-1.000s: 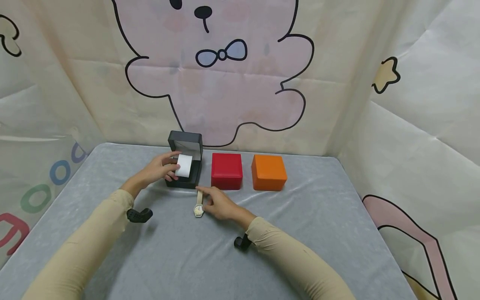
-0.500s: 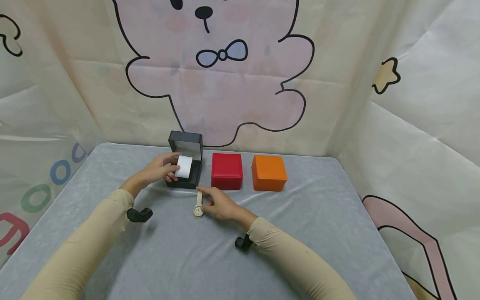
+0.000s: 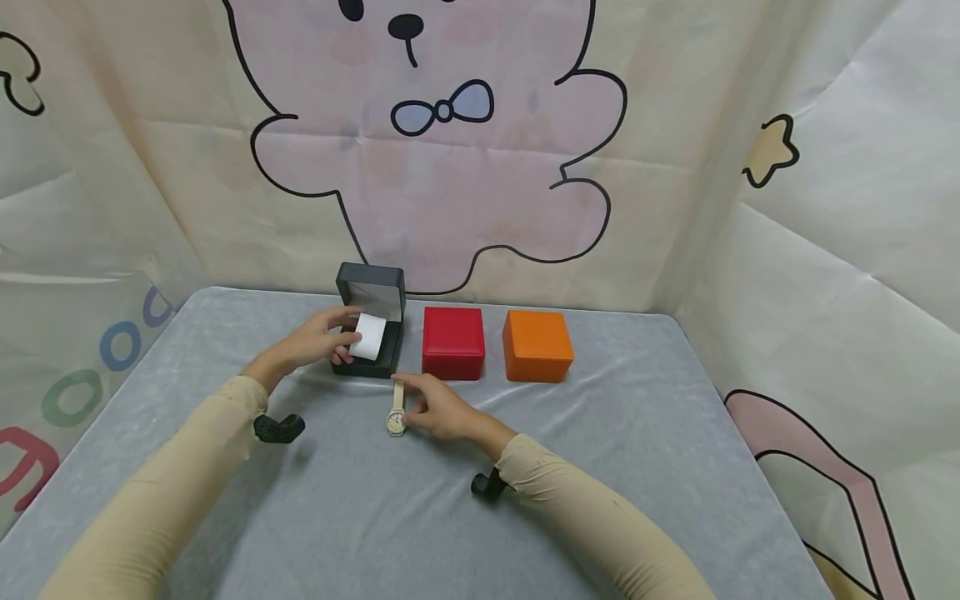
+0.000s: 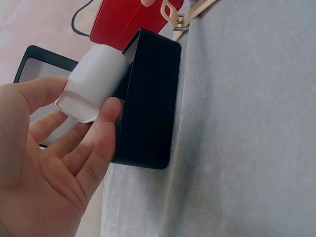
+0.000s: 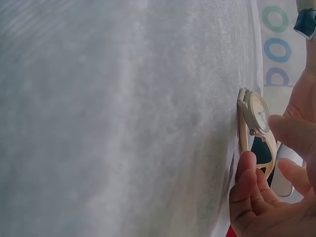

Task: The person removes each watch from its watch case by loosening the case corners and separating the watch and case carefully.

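Observation:
My left hand [image 3: 315,338] holds a white watch cushion [image 3: 369,337] by one end, between thumb and fingers. The cushion sits tilted over the base of an open black watch box [image 3: 375,279]; the left wrist view shows its far end at the box's rim. In front of that box, a wristwatch [image 3: 395,423] with a cream strap lies on the cloth. My right hand [image 3: 442,408] has its thumb at the watch case [image 5: 259,112] and its curled fingers by the strap, partly hiding it. The strap's buckle [image 4: 181,22] shows in the left wrist view.
To the right of the black box stand a closed red box [image 3: 453,343] and a closed orange box [image 3: 538,346]. Grey cloth [image 3: 360,517] covers the table. Behind it hangs a printed curtain [image 3: 450,192], close to the open lid.
The white cushion has tilted a little in my left hand and shifted slightly. My right hand and the wristwatch have barely moved.

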### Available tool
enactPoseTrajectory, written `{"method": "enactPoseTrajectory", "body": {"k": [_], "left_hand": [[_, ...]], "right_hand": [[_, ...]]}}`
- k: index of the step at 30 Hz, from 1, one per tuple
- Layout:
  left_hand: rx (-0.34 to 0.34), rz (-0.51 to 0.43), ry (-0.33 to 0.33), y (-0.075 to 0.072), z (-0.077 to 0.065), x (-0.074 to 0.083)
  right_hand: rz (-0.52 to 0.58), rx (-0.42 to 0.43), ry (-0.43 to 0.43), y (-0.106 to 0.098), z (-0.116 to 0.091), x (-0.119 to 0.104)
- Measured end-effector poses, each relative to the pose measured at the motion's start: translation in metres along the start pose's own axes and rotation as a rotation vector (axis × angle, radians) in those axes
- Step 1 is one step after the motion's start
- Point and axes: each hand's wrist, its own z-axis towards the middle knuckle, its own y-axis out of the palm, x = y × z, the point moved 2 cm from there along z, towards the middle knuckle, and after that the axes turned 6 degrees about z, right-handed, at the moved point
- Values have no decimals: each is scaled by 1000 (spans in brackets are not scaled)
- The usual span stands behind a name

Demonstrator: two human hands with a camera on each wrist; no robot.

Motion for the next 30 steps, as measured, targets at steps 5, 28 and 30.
{"method": "enactPoseTrajectory", "body": {"k": [5, 28, 30], "left_hand": [[-9, 7, 9, 1, 0, 0], [-10, 91, 15, 2, 4, -4], [-9, 89, 20, 3, 4, -4]], "right_hand": [[0, 0, -21, 0, 0, 1], [24, -13, -36, -2, -3, 4], [27, -13, -28, -1, -3, 5]]}}
